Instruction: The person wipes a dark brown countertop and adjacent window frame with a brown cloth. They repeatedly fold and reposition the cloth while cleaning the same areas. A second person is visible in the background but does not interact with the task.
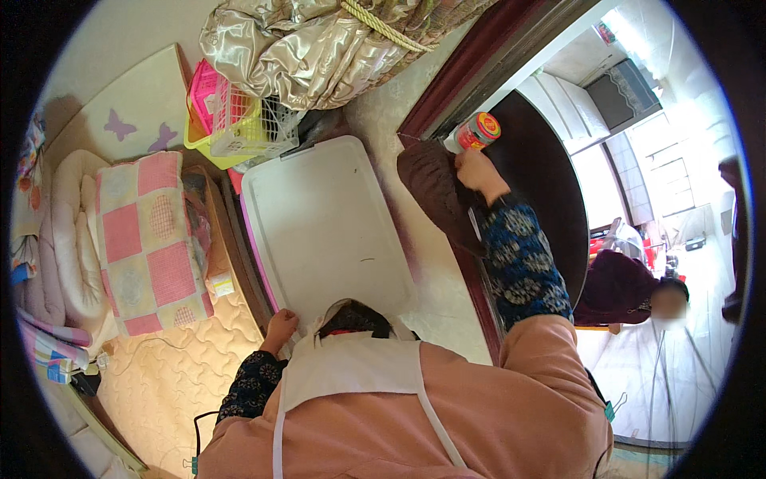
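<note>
My right hand [480, 173] is stretched out to the right, its fingers curled at the edge of a brown cloth [434, 185] and seemingly gripping it. Just beyond the knuckles is a clear jar with a red and yellow lid [488, 125]. The cloth hangs beside a dark curved board or tabletop [532, 155]. Lower down, my left hand [282, 326] has its fingers bent at the near left edge of a large storage box with a pale lid [326, 221]. Whether those fingers grip the rim cannot be told.
A bed [179, 383] with a pink checked pillow [149, 239] lies to the left. Plastic baskets [257, 126] and a shiny gathered curtain [311, 54] are beyond the box. A dark wooden frame [443, 78] borders the bright area at right, where a person in purple [616, 287] is visible.
</note>
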A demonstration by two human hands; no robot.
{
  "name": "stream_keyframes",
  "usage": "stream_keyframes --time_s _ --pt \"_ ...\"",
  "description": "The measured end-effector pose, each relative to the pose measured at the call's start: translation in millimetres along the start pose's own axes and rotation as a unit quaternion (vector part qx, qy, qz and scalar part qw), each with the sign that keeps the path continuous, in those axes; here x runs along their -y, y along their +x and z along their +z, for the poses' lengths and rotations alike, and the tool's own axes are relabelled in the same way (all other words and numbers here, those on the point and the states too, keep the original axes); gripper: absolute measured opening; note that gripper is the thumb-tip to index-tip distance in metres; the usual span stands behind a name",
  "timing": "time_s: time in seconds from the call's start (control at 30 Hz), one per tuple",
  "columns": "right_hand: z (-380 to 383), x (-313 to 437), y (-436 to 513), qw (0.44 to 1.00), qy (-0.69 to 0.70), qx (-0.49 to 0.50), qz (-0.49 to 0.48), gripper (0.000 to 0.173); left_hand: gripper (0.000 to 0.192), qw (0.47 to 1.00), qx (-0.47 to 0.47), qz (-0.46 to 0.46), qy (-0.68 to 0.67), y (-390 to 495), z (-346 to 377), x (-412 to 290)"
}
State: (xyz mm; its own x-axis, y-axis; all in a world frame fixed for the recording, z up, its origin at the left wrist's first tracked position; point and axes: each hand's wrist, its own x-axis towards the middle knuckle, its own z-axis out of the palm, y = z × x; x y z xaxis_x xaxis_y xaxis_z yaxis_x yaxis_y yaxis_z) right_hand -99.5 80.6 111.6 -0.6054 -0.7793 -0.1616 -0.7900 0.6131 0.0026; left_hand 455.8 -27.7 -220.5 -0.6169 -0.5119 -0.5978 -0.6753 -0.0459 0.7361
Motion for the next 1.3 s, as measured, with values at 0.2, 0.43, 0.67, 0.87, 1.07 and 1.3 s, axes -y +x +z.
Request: stream_keyframes --time_s 0.2,0.43,0.67,0.87,1.07,1.3 --pt "33.2 -2.0 -37.9 0.973 0.126 -0.192 0.021 0.022 0.029 0.998 0.006 -0.032 -0.044 -3.7 0.6 3.3" --pt "41.6 3.3 21.4 0.958 0.157 -0.241 0.007 0.024 0.033 0.995 -0.060 0.009 0.085 -4.3 -2.7 4.0" --pt "19.5 0.6 45.8 0.989 0.034 -0.138 -0.025 0.025 0.024 0.972 -0.081 0.098 0.198 -18.2 -3.4 4.3" --pt "15.0 -9.8 20.8 0.995 0.075 -0.066 -0.023 0.025 0.018 0.950 -0.022 0.198 0.239 -20.4 -1.6 -31.8" --pt "38.8 -21.9 -89.7 0.987 0.100 -0.124 0.011 0.026 0.022 0.980 0.031 0.120 0.155 -23.2 -2.8 -42.9" --pt "59.2 6.4 -110.0 0.865 0.464 -0.184 0.045 0.020 0.024 0.987 -0.027 0.117 0.111 -22.2 -7.8 -37.1"
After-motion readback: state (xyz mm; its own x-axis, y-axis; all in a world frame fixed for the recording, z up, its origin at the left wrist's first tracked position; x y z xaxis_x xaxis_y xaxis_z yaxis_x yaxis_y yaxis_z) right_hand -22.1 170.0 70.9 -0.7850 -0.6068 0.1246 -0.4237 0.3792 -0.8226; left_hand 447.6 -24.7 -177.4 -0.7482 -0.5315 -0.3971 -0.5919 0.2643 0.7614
